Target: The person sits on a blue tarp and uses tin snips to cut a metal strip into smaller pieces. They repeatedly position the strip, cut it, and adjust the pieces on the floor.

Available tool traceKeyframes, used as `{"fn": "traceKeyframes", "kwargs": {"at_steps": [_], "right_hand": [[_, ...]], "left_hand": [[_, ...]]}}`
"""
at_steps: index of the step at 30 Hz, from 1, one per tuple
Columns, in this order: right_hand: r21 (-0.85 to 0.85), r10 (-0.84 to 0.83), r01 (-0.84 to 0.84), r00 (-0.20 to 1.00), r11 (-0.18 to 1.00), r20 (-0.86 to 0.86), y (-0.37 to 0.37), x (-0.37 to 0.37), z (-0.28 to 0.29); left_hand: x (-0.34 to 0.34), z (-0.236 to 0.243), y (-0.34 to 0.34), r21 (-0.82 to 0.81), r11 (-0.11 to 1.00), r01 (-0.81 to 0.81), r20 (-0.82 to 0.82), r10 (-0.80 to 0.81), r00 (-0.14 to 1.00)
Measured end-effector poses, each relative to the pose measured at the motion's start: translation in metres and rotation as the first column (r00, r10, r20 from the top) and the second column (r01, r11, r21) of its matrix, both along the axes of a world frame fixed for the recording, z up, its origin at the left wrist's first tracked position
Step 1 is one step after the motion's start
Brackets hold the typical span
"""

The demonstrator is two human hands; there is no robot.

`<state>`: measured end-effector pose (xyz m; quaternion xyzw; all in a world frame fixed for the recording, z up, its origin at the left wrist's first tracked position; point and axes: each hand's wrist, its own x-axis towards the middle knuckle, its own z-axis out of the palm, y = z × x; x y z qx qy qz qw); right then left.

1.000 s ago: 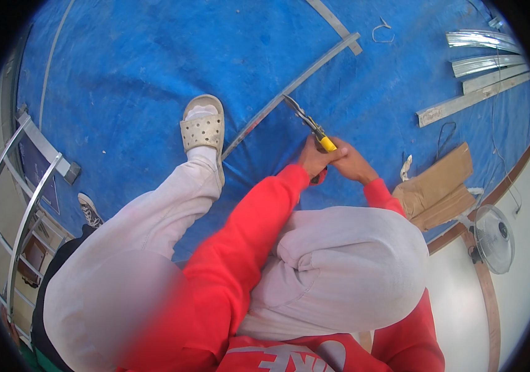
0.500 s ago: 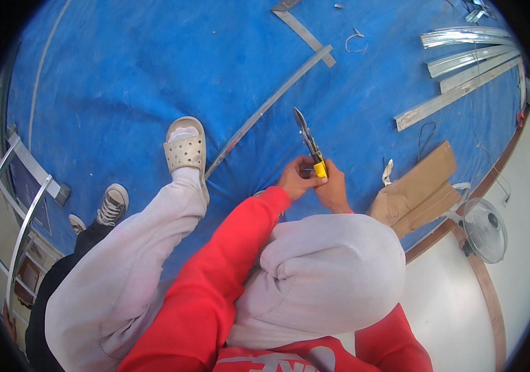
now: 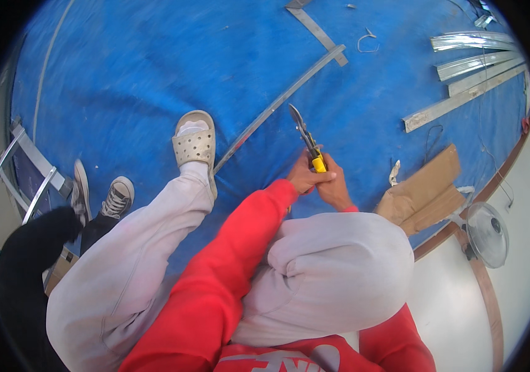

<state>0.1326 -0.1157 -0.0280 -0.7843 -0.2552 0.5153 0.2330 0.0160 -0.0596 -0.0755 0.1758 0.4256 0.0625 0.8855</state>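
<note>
- Blue sheeting (image 3: 135,68) spreads before us, metal strips (image 3: 438,110) and a fan (image 3: 486,235) at right.
- Our left hand (image 3: 302,178) and right hand (image 3: 337,187) seemingly clamp fingers on yellow-handled snips (image 3: 307,140).

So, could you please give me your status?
Left hand and right hand on yellow-handled snips; metal strip lying ahead; sandal beside strip's near end.

Left hand (image 3: 302,177) and right hand (image 3: 337,188) holding yellow-handled snips (image 3: 307,137) over a blue sheet (image 3: 128,68), near a long metal strip (image 3: 278,103).
</note>
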Motion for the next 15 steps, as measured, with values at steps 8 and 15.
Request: {"fn": "traceKeyframes", "kwargs": {"at_steps": [8,15], "right_hand": [[-0.044,0.095,-0.102,0.985,0.994,-0.143,0.007,0.003,0.005],[-0.105,0.174,-0.190,0.974,0.976,-0.147,0.013,0.009,0.008]], "left_hand": [[-0.003,-0.008,-0.003,-0.037,0.998,0.042,-0.028,-0.043,0.999],[-0.001,-0.006,-0.004,-0.133,0.991,0.005,-0.006,-0.005,1.000]]}}
